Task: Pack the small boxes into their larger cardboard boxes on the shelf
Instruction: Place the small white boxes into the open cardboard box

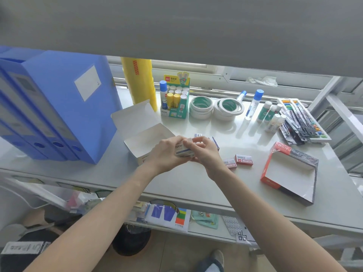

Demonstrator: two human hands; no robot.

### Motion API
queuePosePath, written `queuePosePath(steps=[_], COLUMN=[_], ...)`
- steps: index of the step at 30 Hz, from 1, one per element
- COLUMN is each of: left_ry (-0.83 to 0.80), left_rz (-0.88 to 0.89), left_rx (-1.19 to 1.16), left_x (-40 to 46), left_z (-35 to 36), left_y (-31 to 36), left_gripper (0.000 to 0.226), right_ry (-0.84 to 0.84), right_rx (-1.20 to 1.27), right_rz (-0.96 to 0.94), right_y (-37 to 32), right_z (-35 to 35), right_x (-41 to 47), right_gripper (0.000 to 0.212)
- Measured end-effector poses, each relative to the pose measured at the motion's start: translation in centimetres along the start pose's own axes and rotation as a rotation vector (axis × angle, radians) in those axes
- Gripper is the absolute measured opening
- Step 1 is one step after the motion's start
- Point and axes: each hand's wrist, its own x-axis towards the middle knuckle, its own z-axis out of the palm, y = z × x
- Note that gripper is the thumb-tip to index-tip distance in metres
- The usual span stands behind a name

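Left hand [164, 152] and right hand [204, 152] fingers closed together on small box [183, 151] beside open white carton [145, 138].

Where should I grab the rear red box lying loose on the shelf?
Pinch the rear red box across its two short ends, coming straight down from above. It lies flat with its broad face up; the front red box sits close on its left, so the long sides offer less finger room.
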Motion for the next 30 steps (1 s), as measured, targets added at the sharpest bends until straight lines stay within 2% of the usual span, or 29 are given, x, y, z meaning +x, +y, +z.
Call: queuePosePath(steps=[7,11,19,24,30], left_ry=[0.182,0.298,0.343,0.366,0.346], left_rz=[-0.097,-0.179,-0.275,-0.301,-0.254], left_rx=[-0.029,-0.082,-0.100,-0.073,0.000], left_x=[-1.4,-2.5,-3.9,-3.6,-1.8], left_z=[-2.2,-3.4,-5.0,-5.3,-5.2], left_y=[-1.5,-2.7,-4.5,-4.6,-3.9], left_gripper=[0.042,0.043,0.046,0.043,0.044], right_ry=[-0.042,-0.034,-0.220,-0.148,-0.117], right_rx=[-0.105,-0.346,-0.809,-0.861,-0.956], right_rz=[0.030,-0.124,-0.187,-0.238,-0.265], right_y=[-1.2,-1.1,0.1,0.7,0.9], right_z=[2.0,2.8,4.6,4.4,3.4], right_x=[1.6,3.7,6.0,5.9,4.1], right_gripper=[0.034,0.029,0.037,0.028,0.024])
